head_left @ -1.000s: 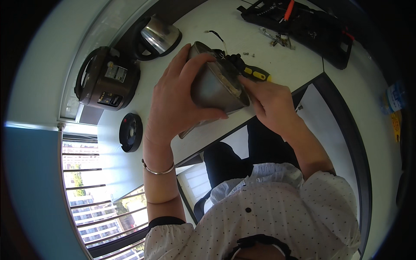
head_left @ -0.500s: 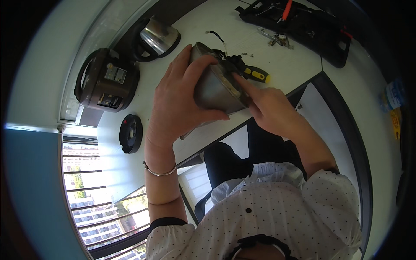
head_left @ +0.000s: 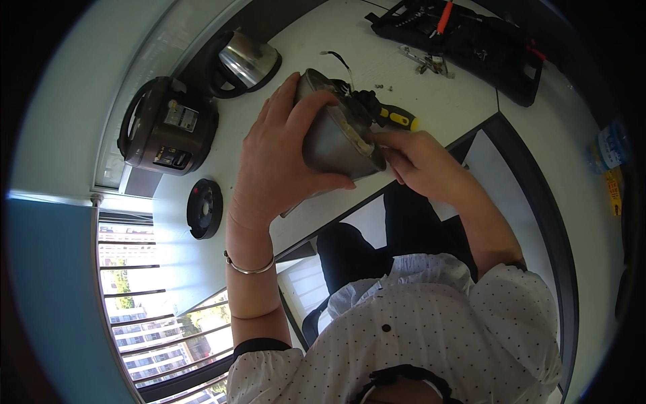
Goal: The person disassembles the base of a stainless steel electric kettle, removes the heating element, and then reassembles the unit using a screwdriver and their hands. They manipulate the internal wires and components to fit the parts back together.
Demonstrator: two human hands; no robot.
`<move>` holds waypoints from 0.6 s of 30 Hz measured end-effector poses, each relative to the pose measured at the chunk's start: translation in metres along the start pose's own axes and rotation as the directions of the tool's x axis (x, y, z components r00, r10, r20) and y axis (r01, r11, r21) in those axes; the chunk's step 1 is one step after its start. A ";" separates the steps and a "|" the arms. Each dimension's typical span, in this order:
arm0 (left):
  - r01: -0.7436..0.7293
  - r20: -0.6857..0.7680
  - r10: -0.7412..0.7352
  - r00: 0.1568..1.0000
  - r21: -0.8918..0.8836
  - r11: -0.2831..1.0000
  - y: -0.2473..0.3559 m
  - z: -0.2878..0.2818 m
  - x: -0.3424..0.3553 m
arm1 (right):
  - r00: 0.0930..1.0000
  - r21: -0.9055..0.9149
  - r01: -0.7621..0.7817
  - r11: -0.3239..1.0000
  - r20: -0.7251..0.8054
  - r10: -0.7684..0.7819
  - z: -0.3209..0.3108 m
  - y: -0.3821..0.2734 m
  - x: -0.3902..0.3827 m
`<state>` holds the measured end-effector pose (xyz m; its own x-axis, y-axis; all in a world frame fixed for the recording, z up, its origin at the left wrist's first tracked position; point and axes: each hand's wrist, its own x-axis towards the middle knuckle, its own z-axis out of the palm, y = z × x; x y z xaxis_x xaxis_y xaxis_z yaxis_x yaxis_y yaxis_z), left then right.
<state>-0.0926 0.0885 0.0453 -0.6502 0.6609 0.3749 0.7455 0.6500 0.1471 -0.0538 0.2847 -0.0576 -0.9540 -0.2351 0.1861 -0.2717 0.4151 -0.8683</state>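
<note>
A tapered steel kettle body [head_left: 333,145] is tilted on its side above the table's front edge. Wires and black parts [head_left: 346,91] show at its wider, uncovered end, which faces right and away from me. My left hand [head_left: 272,151] wraps round its side, thumb below and fingers over the top. At the dull, stained rim is my right hand [head_left: 420,161], index finger reaching in and the other fingers curled beneath. Its fingertips are partly hidden, and whether they pinch a small part cannot be seen. Just behind the rim lies a black and yellow screwdriver handle [head_left: 398,117].
A brown electric cooker [head_left: 171,128] and a shiny kettle [head_left: 249,59] stand at the back left. Nearer lies a black round base [head_left: 204,209]. Small screws [head_left: 383,87], loose metal bits [head_left: 431,64] and an open black tool case [head_left: 471,50] lie at the back right.
My right hand has shifted slightly along the rim toward me, its index finger now bent further into the open end. The left hand keeps its hold, and the kettle body has barely moved.
</note>
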 end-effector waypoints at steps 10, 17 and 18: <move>-0.034 -0.028 0.035 0.999 0.009 0.999 -0.001 0.002 -0.001 | 0.838 -0.173 0.024 0.985 -0.533 -0.114 0.011 0.001 0.002; -0.053 -0.035 0.054 0.998 0.025 0.998 0.001 -0.001 -0.001 | 0.701 -0.413 0.160 0.897 -0.592 -0.398 0.016 0.007 0.026; -0.055 -0.033 0.055 0.998 0.013 0.998 0.001 0.000 -0.001 | 0.702 -0.431 0.148 0.890 -0.589 -0.401 0.016 0.007 0.027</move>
<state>-0.0913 0.0886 0.0446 -0.6028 0.6828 0.4127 0.7781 0.6177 0.1145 -0.0791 0.2668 -0.0659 -0.6351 0.1856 0.7498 -0.4376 0.7134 -0.5473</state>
